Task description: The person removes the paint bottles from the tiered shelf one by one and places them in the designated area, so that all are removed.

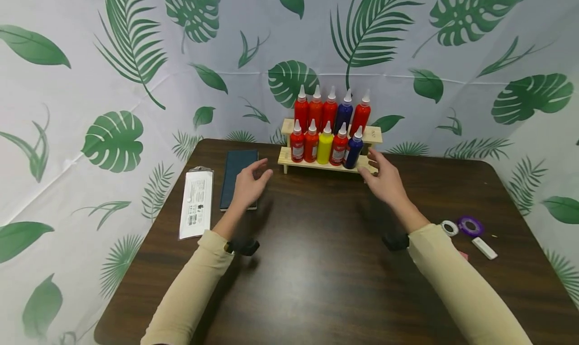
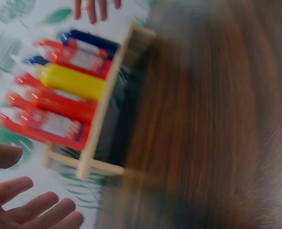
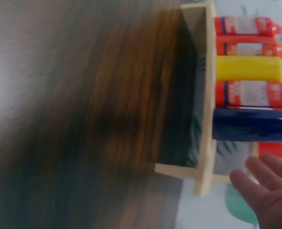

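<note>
A two-tier wooden rack (image 1: pixel 284 156) stands at the back of the table, holding several upright squeeze bottles with white nozzle caps. Most of them are red; a yellow bottle (image 1: pixel 324 149) stands mid-row in front, and a dark blue bottle (image 1: pixel 353 151) ends that row on the right. My left hand (image 1: pixel 248 184) hovers left of the rack, fingers loosely bent, holding nothing. At the rack's right end is my right hand (image 1: pixel 384 178), its fingers spread beside the lower shelf; whether they touch the wood cannot be told. In the right wrist view its palm (image 3: pixel 279 202) looks bare.
On the left lie a dark blue notebook (image 1: pixel 239 166) and a white packaged item (image 1: pixel 196 201). To the right are a purple ring-shaped item (image 1: pixel 471 226), a white round one (image 1: pixel 450 228) and a small white block (image 1: pixel 484 248). A leaf-print cloth (image 1: pixel 253 28) hangs behind the table.
</note>
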Tool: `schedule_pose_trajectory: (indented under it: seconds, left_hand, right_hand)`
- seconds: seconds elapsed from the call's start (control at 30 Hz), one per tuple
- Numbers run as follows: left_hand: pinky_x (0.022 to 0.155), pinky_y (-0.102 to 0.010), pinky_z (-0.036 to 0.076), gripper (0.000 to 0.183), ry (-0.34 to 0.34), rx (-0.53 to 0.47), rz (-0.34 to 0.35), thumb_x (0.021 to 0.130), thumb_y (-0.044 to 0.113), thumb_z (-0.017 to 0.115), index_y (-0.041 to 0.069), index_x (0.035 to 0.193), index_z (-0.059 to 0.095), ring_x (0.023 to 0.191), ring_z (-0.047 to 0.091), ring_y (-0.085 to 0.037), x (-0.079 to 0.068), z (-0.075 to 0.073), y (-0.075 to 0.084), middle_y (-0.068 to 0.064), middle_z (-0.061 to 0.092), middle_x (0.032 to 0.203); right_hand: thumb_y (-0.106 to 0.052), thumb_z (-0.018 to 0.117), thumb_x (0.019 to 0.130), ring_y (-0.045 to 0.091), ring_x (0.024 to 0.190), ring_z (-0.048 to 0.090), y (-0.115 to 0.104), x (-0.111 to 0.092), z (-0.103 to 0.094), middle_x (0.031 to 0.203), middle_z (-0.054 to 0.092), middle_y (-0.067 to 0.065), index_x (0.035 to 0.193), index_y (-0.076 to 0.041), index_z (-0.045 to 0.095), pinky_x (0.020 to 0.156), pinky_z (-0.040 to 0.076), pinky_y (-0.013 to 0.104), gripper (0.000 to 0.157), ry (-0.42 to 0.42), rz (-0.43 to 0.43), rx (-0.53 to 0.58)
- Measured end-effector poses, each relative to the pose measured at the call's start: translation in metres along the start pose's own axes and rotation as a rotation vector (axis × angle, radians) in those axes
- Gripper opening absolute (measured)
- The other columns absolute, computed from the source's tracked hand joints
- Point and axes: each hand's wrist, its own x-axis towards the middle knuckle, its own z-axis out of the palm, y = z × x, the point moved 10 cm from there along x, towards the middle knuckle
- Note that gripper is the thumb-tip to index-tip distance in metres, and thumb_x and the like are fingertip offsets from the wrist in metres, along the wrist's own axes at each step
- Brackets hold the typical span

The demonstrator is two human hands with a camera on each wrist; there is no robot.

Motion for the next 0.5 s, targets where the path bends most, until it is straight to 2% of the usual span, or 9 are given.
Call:
schedule_pose_trajectory:
  seconds: [0.13, 0.27, 0.43, 0.5]
  left_hand:
    - [0.087, -0.042, 0.051, 0.041, 0.025, 0.044, -0.061, 0.094, 0.025, 0.061, 0.008, 0.131, 0.059, 0.101, 0.065, -0.027, 0.024, 0.017, -0.014, -0.014, 0.066, 0.117]
    - [0.093, -0.043, 0.047, 0.038, 0.031, 0.048, -0.143, 0.094, 0.025, 0.062, 0.008, 0.128, 0.061, 0.104, 0.063, -0.026, 0.043, 0.035, -0.028, -0.011, 0.069, 0.113]
    - [0.091, -0.041, 0.045, 0.034, 0.12, 0.003, -0.279, 0.09, 0.03, 0.067, 0.011, 0.119, 0.068, 0.102, 0.061, -0.024, 0.058, 0.043, -0.045, -0.008, 0.071, 0.105]
    - [0.087, -0.04, 0.048, 0.034, 0.164, -0.04, -0.341, 0.087, 0.03, 0.071, 0.01, 0.115, 0.07, 0.098, 0.063, -0.023, 0.06, 0.043, -0.052, -0.008, 0.071, 0.101]
  right_hand:
    - [-0.026, 0.062, 0.095, 0.04, 0.124, 0.049, 0.009, 0.022, 0.01, 0.14, 0.047, 0.024, 0.15, -0.008, 0.03, 0.098, 0.043, 0.054, 0.066, 0.041, 0.069, 0.032]
    - [-0.026, 0.063, 0.094, 0.039, 0.122, 0.05, 0.011, 0.034, 0.016, 0.136, 0.05, 0.023, 0.148, -0.009, 0.034, 0.1, 0.043, 0.051, 0.065, 0.074, 0.105, 0.046]
    - [-0.026, 0.062, 0.094, 0.035, 0.121, 0.051, 0.01, 0.041, 0.022, 0.133, 0.052, 0.02, 0.147, -0.01, 0.036, 0.099, 0.045, 0.048, 0.061, 0.093, 0.12, 0.071]
    - [-0.026, 0.061, 0.095, 0.035, 0.121, 0.052, 0.009, 0.044, 0.024, 0.134, 0.052, 0.021, 0.146, -0.01, 0.036, 0.098, 0.045, 0.048, 0.06, 0.098, 0.119, 0.077]
